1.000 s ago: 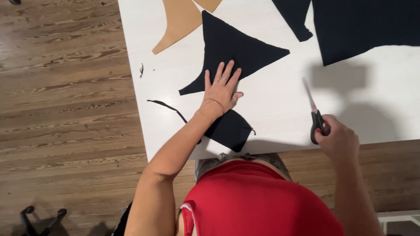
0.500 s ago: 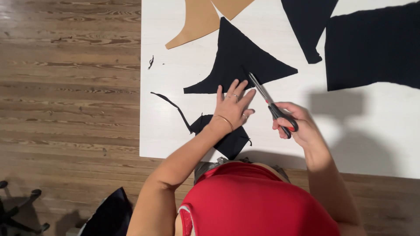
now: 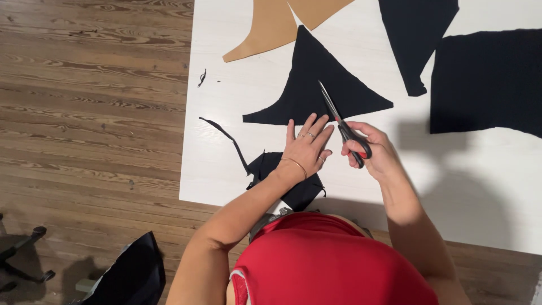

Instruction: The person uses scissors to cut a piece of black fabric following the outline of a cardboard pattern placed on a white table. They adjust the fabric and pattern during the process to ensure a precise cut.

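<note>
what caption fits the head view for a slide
Right hand holds scissors over black triangular fabric; left hand flat beside it.

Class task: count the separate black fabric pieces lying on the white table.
4: a triangle under the scissors, a pointed piece at top, a large piece at right, a small one under the left wrist. Edges crop some.

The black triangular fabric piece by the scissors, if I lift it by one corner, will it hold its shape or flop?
The black triangular fabric piece probably flops: it lies perfectly flat on the white table, like thin cloth. It looks light, so a push may slide or wrinkle it. The left hand pressing by its lower edge suggests it shifts easily near the scissors.
</note>
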